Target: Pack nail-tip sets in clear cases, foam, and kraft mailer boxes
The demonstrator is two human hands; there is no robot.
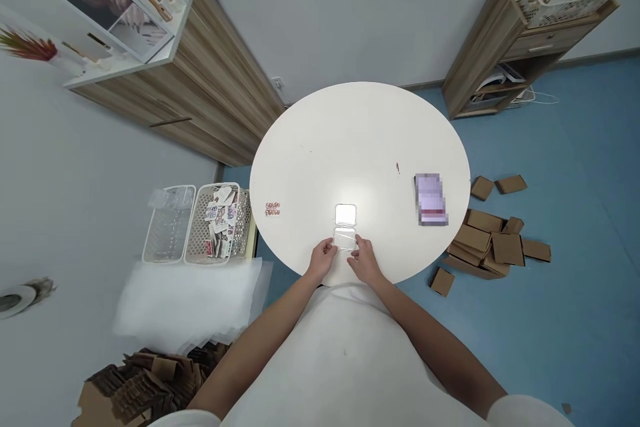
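Note:
A small clear plastic case (345, 239) lies unfolded on the white table in front of me, its lid (345, 214) tipped back on the far side. The fingers of my left hand (323, 260) hold the near left edge of the case. At its near right corner, my right hand (366, 261) grips with thumb and fingers. Over to the left on the table is a small card of red patterned press-on nails (273, 209). A purple, blurred-out item (431, 200) rests toward the right side.
Left of the round table (360, 120) stand a white basket of cards (220, 223) and one with clear plastic pieces (170, 227). Small cardboard boxes (475, 240) cover the floor at right. More folded cardboard (150, 387) is piled at lower left. Wooden cabinets (220, 67) line the wall.

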